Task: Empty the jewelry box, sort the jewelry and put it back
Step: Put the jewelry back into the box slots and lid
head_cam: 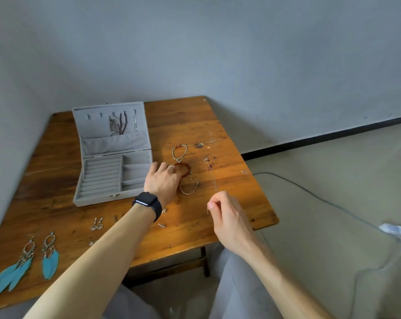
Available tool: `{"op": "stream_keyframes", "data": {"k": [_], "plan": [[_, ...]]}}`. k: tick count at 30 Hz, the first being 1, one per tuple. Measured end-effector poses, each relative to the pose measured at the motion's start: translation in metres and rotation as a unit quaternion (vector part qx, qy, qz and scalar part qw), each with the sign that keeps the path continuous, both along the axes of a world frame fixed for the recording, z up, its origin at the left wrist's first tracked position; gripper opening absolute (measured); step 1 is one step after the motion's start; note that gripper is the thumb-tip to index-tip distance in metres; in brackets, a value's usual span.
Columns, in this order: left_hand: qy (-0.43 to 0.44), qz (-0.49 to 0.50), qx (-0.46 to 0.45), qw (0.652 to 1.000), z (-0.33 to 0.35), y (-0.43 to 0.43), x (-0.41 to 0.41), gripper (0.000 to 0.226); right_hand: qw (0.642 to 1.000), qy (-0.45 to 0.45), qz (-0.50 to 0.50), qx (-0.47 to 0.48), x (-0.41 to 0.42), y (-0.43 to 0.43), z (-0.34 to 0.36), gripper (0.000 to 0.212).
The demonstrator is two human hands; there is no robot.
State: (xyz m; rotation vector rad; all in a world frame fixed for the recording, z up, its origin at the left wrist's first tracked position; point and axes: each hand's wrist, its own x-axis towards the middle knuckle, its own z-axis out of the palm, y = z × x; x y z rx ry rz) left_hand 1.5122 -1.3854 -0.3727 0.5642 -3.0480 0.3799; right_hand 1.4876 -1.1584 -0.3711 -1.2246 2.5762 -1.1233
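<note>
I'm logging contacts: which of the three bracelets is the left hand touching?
The red beaded bracelet, middle of the three, under the fingertips of the left hand. The pale bracelet lies farther away, the thin bracelet nearer the person.

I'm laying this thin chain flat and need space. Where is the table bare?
Bare wood lies at the far right corner beyond the bracelets, and left of the jewelry box. Crowded: the bracelets beside the left hand, and the earrings along the near left edge.
</note>
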Motion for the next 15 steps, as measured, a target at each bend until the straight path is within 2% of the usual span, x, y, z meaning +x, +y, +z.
{"op": "stream_keyframes", "data": {"k": [4,8,11,15], "plan": [[0.013,-0.007,0.007,1.0,-0.001,-0.001,-0.004,0.029,0.998,-0.051,-0.013,-0.024,-0.003,-0.003,0.003,0.006],[0.03,0.01,0.032,0.999,0.003,-0.004,-0.001,0.021,0.973,-0.22,-0.053,-0.049,-0.012,-0.007,0.014,0.007],[0.122,0.065,0.137,0.981,0.013,-0.006,0.005,0.021,0.938,-0.326,-0.094,-0.072,-0.02,-0.012,0.026,0.007],[0.241,0.12,0.274,0.923,0.03,-0.014,0.023,0.017,0.888,-0.432,-0.091,-0.133,-0.029,-0.021,0.04,0.011]]}}
